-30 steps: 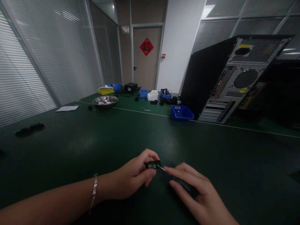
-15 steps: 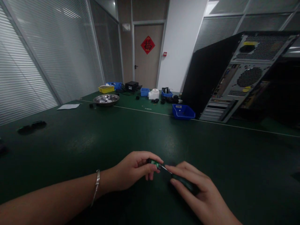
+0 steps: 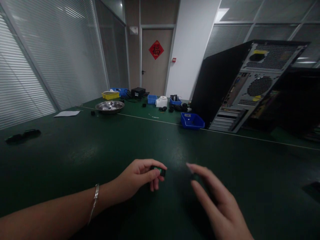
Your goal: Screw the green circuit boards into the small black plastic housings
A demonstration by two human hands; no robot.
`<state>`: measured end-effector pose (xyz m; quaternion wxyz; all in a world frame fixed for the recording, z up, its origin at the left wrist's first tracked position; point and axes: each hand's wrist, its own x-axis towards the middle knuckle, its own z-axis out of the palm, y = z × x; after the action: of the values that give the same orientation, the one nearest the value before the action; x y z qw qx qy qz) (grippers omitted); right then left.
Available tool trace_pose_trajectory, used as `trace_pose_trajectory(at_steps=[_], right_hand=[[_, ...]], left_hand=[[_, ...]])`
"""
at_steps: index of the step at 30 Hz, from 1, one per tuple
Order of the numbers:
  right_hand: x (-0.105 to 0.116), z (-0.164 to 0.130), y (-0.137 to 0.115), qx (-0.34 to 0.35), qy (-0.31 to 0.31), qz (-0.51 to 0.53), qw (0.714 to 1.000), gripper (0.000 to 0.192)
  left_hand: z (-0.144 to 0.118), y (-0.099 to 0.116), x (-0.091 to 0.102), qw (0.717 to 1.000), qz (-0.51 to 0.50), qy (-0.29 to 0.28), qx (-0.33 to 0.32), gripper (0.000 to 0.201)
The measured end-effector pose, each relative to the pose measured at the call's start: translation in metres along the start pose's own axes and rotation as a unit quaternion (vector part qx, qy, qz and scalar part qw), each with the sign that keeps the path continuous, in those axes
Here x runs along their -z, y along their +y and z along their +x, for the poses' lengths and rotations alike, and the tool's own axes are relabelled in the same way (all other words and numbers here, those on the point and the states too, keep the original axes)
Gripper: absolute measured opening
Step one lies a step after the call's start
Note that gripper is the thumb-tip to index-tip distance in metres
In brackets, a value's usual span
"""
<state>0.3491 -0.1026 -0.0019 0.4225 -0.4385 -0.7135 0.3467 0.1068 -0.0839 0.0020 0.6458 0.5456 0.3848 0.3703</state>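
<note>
My left hand [image 3: 143, 175] is closed around a small green circuit board [image 3: 159, 171] with dark edges, pinched between thumb and fingers. Part of the board is hidden behind the thumb. To the right, my right hand [image 3: 212, 193] holds a screwdriver [image 3: 192, 174] with a dark handle, its thin shaft blurred and pointing up and left. Most of the handle is hidden by the fingers. A gap of bare table separates the screwdriver's tip from the board. Both hands are just above the dark green table [image 3: 130, 143].
A blue bin [image 3: 192, 126] stands ahead, next to a large black computer case [image 3: 220, 76]. A metal bowl [image 3: 110, 112] with contents, a white sheet [image 3: 67, 113] and a dark object [image 3: 23, 136] lie left. A yellow tray [image 3: 110, 96] and a white device [image 3: 161, 101] stand farther back.
The screwdriver's tip has come away from the circuit board, and my right hand has moved right relative to it. My left hand still holds the board, now shifted slightly left. The view has turned a little.
</note>
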Motion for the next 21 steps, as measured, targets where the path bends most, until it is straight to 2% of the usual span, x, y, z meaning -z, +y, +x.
trace_pose_trajectory(at_steps=[2,3,7,10,16,21], right_hand=[[0.0012,-0.0029,0.0030,-0.028,0.082,0.048,0.995,0.025],[0.0010,-0.0036,0.0035,-0.033,0.099,0.073,0.992,0.023],[-0.0031,-0.0003,0.0005,-0.001,0.089,0.153,0.984,0.013],[-0.0060,0.0036,-0.0019,0.006,0.096,0.212,0.973,0.013],[-0.0076,0.0023,-0.0018,0.011,0.028,0.255,0.966,0.013],[-0.0079,0.0008,-0.0049,-0.026,-0.077,0.183,0.980,0.017]], left_hand=[[0.0015,0.0002,0.0008,1.000,-0.002,0.013,0.006,0.027],[0.0021,0.0005,0.0009,1.000,-0.004,0.015,0.008,0.028],[0.0032,0.0016,0.0001,1.000,-0.007,0.016,0.015,0.028],[0.0029,0.0029,-0.0005,1.000,-0.006,0.020,0.018,0.027],[0.0011,0.0062,-0.0019,0.999,0.014,0.019,0.028,0.026],[0.0014,0.0050,-0.0031,1.000,0.011,0.018,0.022,0.028]])
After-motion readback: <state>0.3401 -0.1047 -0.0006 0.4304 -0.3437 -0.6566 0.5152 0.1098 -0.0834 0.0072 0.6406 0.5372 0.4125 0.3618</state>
